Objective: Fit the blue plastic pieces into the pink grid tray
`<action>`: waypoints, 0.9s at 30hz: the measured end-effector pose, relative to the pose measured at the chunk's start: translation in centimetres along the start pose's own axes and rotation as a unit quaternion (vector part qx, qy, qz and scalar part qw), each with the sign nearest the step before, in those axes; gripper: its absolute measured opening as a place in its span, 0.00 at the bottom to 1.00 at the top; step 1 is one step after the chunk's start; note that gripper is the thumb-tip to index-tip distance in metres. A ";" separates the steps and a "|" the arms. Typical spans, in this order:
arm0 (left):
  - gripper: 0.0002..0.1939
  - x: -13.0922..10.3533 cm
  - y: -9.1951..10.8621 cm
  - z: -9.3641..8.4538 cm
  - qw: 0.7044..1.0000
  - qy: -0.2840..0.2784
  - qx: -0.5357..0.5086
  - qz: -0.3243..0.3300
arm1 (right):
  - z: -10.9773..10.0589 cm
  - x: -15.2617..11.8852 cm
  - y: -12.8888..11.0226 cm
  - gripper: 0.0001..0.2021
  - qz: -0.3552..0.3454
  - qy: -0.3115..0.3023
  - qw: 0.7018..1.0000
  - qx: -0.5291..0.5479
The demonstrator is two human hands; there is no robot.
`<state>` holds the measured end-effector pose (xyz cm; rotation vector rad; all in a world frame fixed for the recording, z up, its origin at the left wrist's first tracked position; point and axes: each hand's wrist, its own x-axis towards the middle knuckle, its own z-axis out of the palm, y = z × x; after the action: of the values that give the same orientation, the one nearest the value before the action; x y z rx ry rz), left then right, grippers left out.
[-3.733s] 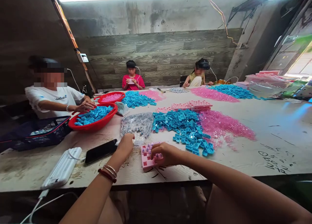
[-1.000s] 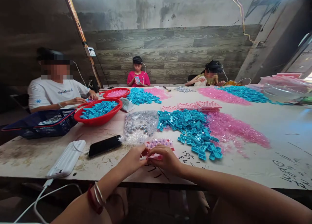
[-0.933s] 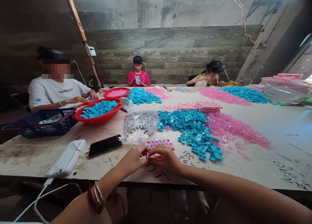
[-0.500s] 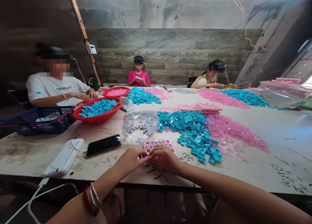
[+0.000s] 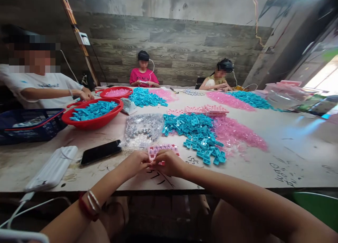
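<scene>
A pink tray with rows of small compartments (image 5: 163, 149) lies on the table in front of me, pale translucent pieces filling its back rows. My left hand (image 5: 136, 162) is at the tray's near left corner, thumb and fingers pinched together. Over the tray's front part my right hand (image 5: 170, 162) bends down, its fingertips meeting those of the left. Whatever sits between the fingertips is too small and covered to make out. Just beyond the tray lies a clear plastic bag of small metallic parts (image 5: 144, 128). Right of it spreads a heap of blue plastic pieces (image 5: 191, 126).
Pink translucent pieces (image 5: 237, 135) are piled at right, with stacked pink trays (image 5: 194, 110) behind. At left are a phone (image 5: 101, 152), a white power bank (image 5: 54, 167), a red basin (image 5: 91, 122) and a dark blue basket (image 5: 44, 130). Several co-workers sit around the table.
My view has turned, so the scene sits further left and higher. My fingertips stay together at the tray's near edge, with only slight finger movement. A green object has come into view at lower right.
</scene>
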<state>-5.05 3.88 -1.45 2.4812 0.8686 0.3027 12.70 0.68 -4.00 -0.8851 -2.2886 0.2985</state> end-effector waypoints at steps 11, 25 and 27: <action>0.09 -0.1 0.3 -0.3 0.999 -0.020 0.012 0.023 | -0.1 -0.5 -0.3 0.09 -0.020 -0.053 0.996 -0.072; 0.12 -0.4 0.4 -1.6 0.997 0.064 0.017 -0.037 | -15.2 -1.7 -2.4 0.24 0.078 0.079 0.935 -0.337; 0.14 0.0 -0.8 -2.1 0.990 0.126 0.027 -0.058 | -17.2 -3.0 -2.8 0.25 0.131 0.109 0.949 -0.266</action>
<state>-6.26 5.24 -0.04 2.4643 1.1329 0.5669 24.12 -3.83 8.68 -1.4189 -2.0676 -0.3144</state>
